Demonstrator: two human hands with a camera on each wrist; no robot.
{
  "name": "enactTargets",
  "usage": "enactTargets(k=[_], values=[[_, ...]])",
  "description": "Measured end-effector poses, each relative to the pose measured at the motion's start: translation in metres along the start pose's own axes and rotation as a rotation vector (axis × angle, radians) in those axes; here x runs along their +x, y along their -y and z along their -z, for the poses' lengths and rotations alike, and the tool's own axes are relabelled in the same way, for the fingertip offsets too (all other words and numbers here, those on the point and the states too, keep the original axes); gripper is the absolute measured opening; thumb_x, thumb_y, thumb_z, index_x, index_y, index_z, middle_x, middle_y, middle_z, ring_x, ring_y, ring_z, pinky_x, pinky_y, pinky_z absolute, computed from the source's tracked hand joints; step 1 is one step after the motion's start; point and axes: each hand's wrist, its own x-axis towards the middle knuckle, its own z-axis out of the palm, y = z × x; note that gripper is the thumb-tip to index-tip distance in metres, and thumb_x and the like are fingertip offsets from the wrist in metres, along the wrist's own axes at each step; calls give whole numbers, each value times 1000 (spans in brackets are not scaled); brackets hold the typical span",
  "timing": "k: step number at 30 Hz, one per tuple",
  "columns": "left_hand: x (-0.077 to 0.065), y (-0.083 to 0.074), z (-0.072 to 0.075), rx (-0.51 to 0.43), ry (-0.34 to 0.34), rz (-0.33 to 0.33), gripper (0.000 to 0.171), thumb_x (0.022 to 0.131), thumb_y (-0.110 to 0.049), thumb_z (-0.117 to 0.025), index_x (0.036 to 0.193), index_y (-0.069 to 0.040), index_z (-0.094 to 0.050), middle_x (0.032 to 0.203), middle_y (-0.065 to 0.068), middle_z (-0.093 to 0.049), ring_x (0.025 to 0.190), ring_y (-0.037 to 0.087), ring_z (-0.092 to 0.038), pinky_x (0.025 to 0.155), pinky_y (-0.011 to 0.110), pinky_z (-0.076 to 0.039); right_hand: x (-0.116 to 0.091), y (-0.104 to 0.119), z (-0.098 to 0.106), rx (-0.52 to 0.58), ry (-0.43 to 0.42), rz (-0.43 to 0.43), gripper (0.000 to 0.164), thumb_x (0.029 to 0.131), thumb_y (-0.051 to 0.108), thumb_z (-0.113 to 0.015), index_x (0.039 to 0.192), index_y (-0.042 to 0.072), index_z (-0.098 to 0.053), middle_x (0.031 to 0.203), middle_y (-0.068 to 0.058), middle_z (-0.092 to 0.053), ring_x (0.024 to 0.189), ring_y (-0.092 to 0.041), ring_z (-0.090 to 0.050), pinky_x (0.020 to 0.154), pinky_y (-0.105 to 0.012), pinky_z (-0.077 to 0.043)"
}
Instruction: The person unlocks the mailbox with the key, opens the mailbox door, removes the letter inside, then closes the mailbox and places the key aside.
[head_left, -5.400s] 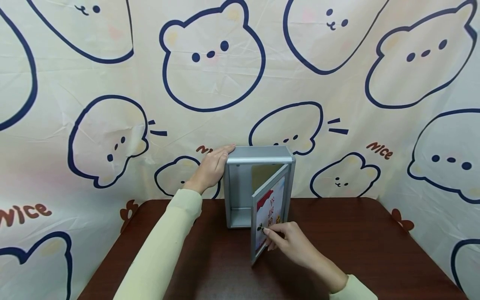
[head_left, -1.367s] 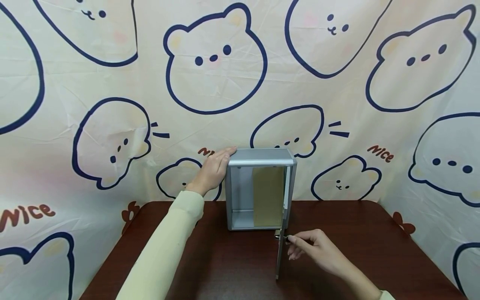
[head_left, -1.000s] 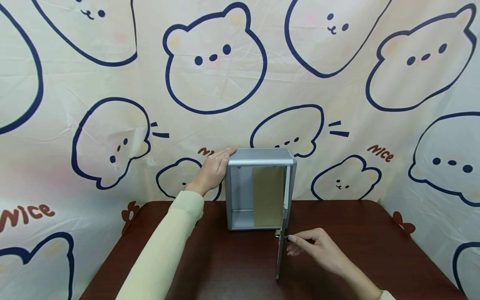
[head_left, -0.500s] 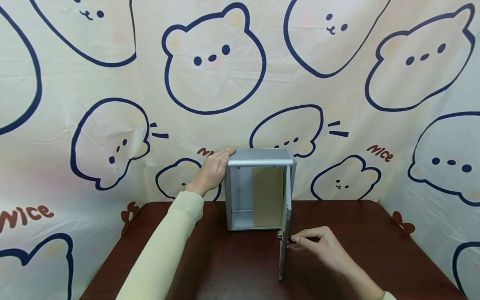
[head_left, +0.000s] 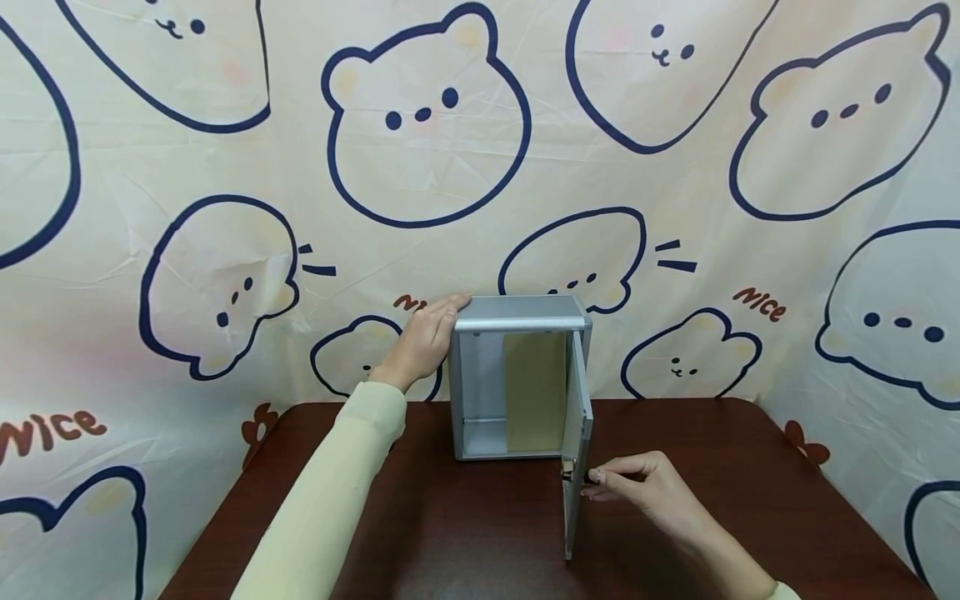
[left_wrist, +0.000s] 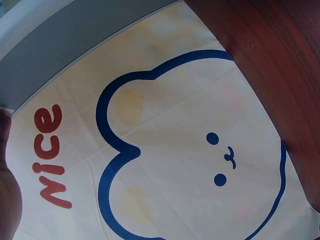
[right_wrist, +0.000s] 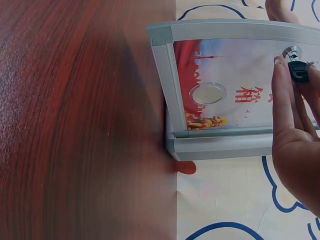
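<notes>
Silver rectangular metal box (head_left: 521, 310) upright at back of red-brown wooden desk (head_left: 697, 467). Done, AFAICT: framed printed door (right_wrist: 237, 72) open. Left: door's unshut; rest unclear. Hands apart: L hand (head_left: 423, 337) rests on box's top-L corner, R hand (head_left: 660, 493) pinches black-headed key (right_wrist: 299, 72) at round silver lock (right_wrist: 290, 51).

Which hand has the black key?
The right hand: it pinches the key at the lock. The left hand rests on the box instead.
</notes>
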Motion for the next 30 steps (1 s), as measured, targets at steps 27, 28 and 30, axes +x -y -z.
enactTargets(k=[27,28,30], values=[[-1,-2,1,-1,5,10,53,113,-31,-24,154,-8,-47,159,6,-45,149,22,-38,123,43,-30,-8,0,8,23,-18,-25,34,103,13,-62,121,-15,-68,113,-9,-76,101,-25,-75,89,-39,-60],[0,-2,1,-2,2,7,52,113,-31,-24,153,-7,-47,159,7,-45,149,22,-38,123,43,-30,-8,0,9,22,-18,-23,34,103,13,-62,121,-14,-68,113,-8,-76,101,-25,-75,89,-39,-60],[0,-1,1,-3,-1,1,52,113,-30,-25,153,-7,-48,158,7,-46,149,23,-39,123,43,-30,-8,0,9,24,-21,-24,34,103,14,-62,121,-14,-68,113,-8,-76,101,-25,-75,89,-39,-60]])
